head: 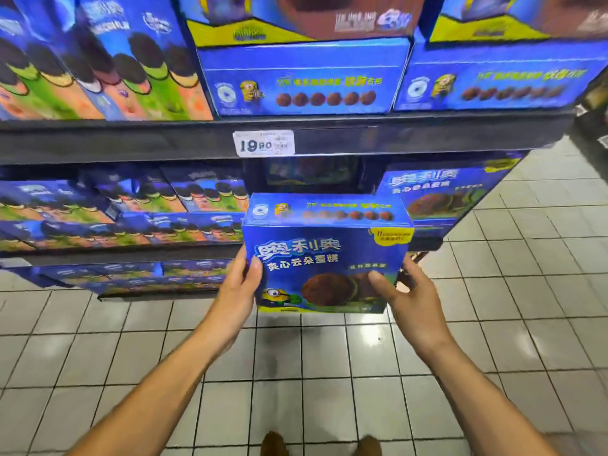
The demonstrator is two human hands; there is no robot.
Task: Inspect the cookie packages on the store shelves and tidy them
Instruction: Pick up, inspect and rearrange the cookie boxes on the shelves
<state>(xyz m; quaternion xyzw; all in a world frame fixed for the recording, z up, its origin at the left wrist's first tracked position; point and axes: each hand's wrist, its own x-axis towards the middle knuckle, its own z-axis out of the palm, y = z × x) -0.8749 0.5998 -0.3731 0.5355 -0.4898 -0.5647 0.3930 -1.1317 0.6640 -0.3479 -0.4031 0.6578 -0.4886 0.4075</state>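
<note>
— Blue cookie box off the lower shelf, gripped by left hand and right hand, fingers curled round both sides?
— Yes. Under inspection; gap behind unfilled, restocking pending.

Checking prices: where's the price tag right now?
In the head view, the price tag sits on the upper shelf's front edge, centre-left, above the held blue box.
</note>
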